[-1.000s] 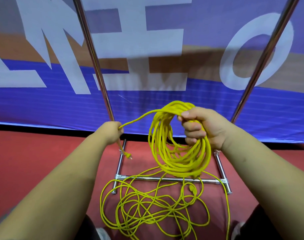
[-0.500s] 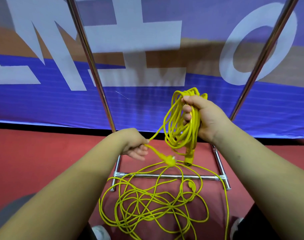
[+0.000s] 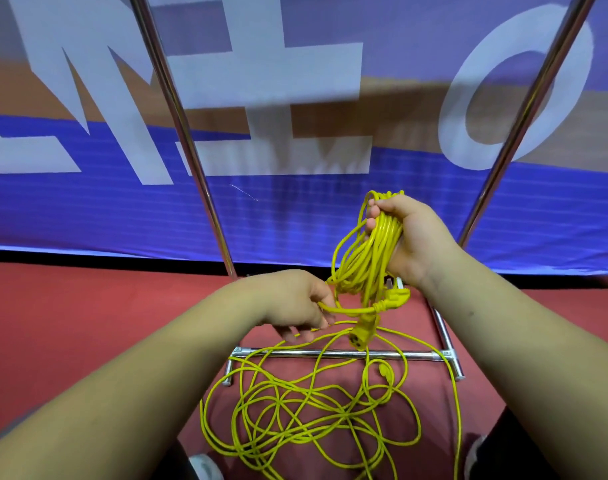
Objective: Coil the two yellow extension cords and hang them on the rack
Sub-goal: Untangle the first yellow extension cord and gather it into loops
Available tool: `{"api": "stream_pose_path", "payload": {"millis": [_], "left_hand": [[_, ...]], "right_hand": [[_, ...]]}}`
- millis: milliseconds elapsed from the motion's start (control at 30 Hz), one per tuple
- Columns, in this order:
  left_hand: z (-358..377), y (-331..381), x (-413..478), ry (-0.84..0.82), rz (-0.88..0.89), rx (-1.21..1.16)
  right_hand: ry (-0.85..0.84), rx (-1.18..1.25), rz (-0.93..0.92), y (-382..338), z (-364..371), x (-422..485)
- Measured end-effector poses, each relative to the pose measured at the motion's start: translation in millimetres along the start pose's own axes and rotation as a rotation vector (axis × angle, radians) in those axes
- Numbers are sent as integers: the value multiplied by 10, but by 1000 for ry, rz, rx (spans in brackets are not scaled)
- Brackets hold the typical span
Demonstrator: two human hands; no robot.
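My right hand (image 3: 411, 237) grips the top of a coiled yellow extension cord (image 3: 366, 258), whose loops hang squeezed into a narrow bundle. My left hand (image 3: 295, 303) pinches that cord's free end, which crosses under the bundle to a yellow plug (image 3: 394, 297). A yellow socket end (image 3: 361, 336) dangles just below. The second yellow cord (image 3: 306, 414) lies loose and tangled on the red floor in front of the chrome rack's base bar (image 3: 333, 354). The rack's left upright (image 3: 186, 143) and right upright (image 3: 524, 112) rise on either side of my hands.
A blue, brown and white banner (image 3: 295, 209) hangs right behind the rack. Red floor (image 3: 70, 323) spreads to both sides. My shoes (image 3: 205, 467) show at the bottom edge, close to the loose cord.
My right hand has turned the coil from a wide open ring into a tight hanging bundle and raised it. My left hand has come in from the left upright and carried the cord end under the bundle.
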State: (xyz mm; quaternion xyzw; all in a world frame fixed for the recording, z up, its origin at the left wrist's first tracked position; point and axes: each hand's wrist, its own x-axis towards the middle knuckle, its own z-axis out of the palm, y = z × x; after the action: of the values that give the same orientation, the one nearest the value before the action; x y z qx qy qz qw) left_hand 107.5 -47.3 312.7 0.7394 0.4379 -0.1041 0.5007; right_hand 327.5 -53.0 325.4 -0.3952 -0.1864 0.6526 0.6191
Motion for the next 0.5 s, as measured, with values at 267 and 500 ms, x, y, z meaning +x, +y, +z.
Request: {"api": "stream_pose_path", "payload": {"millis": [267, 500], "left_hand": [[-243, 195, -341, 68, 117, 431], [-548, 41, -473, 93, 174, -129]], "right_hand": [[-19, -4, 10, -68, 26, -15], [-77, -44, 49, -79, 89, -100]]}}
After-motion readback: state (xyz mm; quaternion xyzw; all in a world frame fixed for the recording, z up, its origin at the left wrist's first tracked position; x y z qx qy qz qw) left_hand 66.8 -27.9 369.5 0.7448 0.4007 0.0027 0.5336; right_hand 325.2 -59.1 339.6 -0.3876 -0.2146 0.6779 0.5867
